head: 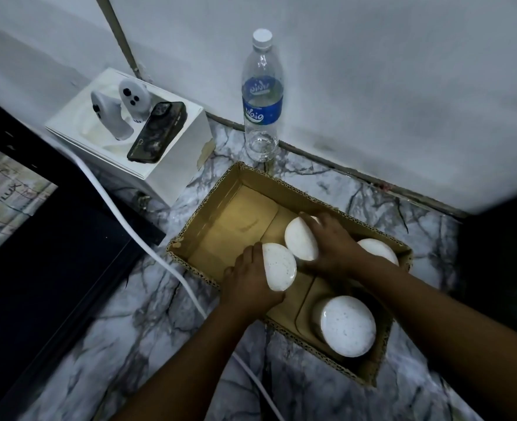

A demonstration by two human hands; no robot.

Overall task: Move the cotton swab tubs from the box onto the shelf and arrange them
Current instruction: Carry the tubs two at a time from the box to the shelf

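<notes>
An open cardboard box lies on the marble floor, with round white-lidded cotton swab tubs in it. My left hand grips one tub at the box's near-left wall, tilted on its side. My right hand grips a second tub just beyond it, also tilted. A third tub shows partly behind my right wrist at the box's right wall. Another tub stands upright in the near corner. A dark shelf frame runs along the left.
A water bottle stands by the wall behind the box. A white carton at the left carries two white controllers and a phone. A white cable crosses the floor beside the box.
</notes>
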